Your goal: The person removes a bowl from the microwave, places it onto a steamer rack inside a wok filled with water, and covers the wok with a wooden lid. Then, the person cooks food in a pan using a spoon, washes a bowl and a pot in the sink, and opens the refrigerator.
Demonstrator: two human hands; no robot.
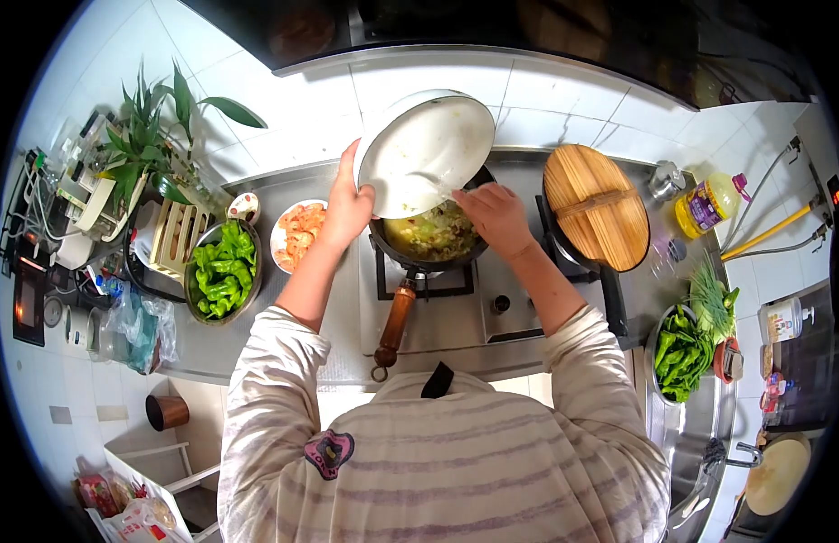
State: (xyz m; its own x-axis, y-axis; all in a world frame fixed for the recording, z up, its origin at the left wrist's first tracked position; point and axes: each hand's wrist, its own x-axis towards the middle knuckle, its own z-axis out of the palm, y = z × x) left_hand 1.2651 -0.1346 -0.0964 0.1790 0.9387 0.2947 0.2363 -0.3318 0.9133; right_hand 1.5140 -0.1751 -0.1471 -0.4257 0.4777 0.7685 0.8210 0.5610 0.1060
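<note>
My left hand (349, 201) grips the rim of a white bowl (433, 145), thumb inside and fingers behind. The bowl is tipped steeply over a dark frying pan (379, 242), its inside facing me, with a few small bits stuck to it. My right hand (494, 215) is closed at the bowl's lower right edge. A pale, thin shape reaches from its fingers into the bowl, too faint to name. In the pan lies a yellow-green chopped food (429, 233). The pan's wooden handle (397, 321) points toward me, held by neither hand.
Left of the stove (456, 317) stand a bowl of orange-pink pieces (302, 231) and a bowl of green peppers (225, 271). A wooden lid (598, 208) rests on the right burner. Further right are an oil bottle (709, 206) and more green peppers (677, 357).
</note>
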